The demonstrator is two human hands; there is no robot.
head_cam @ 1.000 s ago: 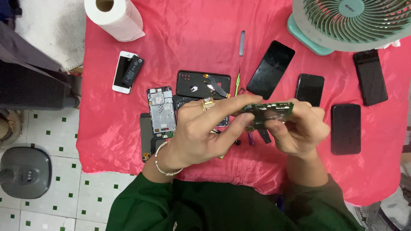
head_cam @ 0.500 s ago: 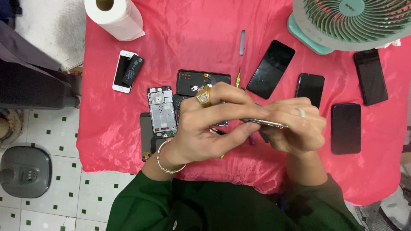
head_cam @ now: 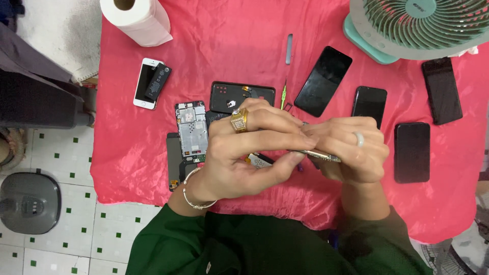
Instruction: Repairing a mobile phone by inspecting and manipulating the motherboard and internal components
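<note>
Item in hand: I see the left hand (head_cam: 244, 153) and right hand (head_cam: 351, 150) meeting over the middle of the red-clothed counter (head_cam: 229, 56), fingers of both pressed together, pinching a thin, edge-on metallic phone part (head_cam: 318, 154) between them.

Just beside the left hand at 9 o'clock: an opened phone frame with exposed circuit board (head_cam: 191, 128).

At 12 o'clock: a black phone back cover (head_cam: 239, 95) and a slim green-handled screwdriver (head_cam: 283, 94).

At 1 to 3 o'clock: four dark-screened phones.

Far at 10 o'clock: a white phone with a black battery laid on it (head_cam: 149, 83), and a white paper roll (head_cam: 136, 19).

At 1 o'clock, far edge: a teal desk fan (head_cam: 417, 25).
</note>
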